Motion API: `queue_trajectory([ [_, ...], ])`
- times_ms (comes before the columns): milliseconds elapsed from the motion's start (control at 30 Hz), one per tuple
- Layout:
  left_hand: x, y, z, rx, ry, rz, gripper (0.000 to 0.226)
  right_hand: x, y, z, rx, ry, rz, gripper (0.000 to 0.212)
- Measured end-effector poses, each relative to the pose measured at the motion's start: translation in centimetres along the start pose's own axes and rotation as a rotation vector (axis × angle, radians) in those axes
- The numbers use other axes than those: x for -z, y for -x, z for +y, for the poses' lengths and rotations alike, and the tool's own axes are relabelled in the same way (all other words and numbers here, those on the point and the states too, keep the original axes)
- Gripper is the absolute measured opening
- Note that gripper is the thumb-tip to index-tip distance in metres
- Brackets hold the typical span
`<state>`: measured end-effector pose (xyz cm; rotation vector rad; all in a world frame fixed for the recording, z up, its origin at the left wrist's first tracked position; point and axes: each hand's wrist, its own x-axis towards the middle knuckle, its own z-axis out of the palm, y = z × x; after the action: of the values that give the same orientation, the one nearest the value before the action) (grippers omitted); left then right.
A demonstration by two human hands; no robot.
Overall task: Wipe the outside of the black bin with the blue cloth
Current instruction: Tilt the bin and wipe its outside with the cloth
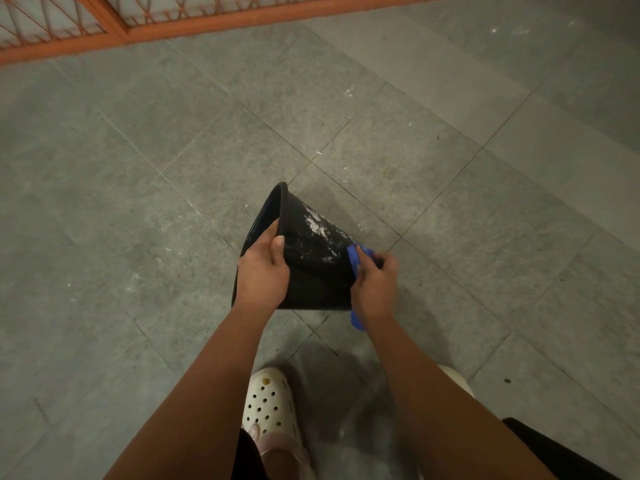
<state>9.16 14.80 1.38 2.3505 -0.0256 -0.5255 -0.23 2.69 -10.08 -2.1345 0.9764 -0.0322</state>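
Centrally, just below the middle of the frame, the black bin (311, 275) lay tipped on its side between two bare hands, its wide open mouth turned toward the left of the frame and its narrower bottom end pointing right. The left hand (261, 271) grasped the bin at the rim (282, 202): its fingers (266, 233) curled over the edge into the opening while the thumb (278, 249) pressed flat on the outer wall. The right hand (375, 287) was clenched round the blue cloth (353, 259), holding it against the outside of the bin at the narrow end; one fold of cloth showed above the knuckles and another tail hung out below the wrist. White smears (318, 228) streaked the upper side of the bin's wall, between the rim and the cloth. Whether the bin touched the floor (138, 168) could not be told from this view. That floor was of large grey tiles with pale joints and scattered white flecks. An orange railing (104, 32) with thin crossed bars ran along the upper left of the frame. At the bottom centre a white perforated clog (270, 403) stood on the tiles between the two forearms, and a second pale shoe (457, 379) peeked out behind the right forearm, mostly hidden.
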Motion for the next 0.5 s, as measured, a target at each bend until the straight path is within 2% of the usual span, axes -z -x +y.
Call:
queue_trajectory([
  [100,0.0,-0.2,0.1,0.0,-0.023,-0.007,0.039,-0.2,1.5,0.1,0.002,0.004,0.044,0.04],
  [233,0.3,-0.5,0.1,-0.002,-0.014,-0.033,0.039,-0.9,3.3,-0.9,0.27,-0.082,0.126,0.038],
  [333,0.2,-0.4,0.4,-0.037,-0.055,-0.05,0.038,-1.0,2.2,-2.1,0.386,-0.157,0.187,0.034],
  [400,0.2,-0.3,0.5,-0.044,-0.066,-0.033,0.037,-0.8,1.2,-2.7,0.386,-0.15,0.154,0.034],
  [500,0.4,-0.2,0.5,-0.008,-0.018,-0.011,0.037,-0.4,0.6,-3.6,0.22,-0.08,0.063,0.041],
])
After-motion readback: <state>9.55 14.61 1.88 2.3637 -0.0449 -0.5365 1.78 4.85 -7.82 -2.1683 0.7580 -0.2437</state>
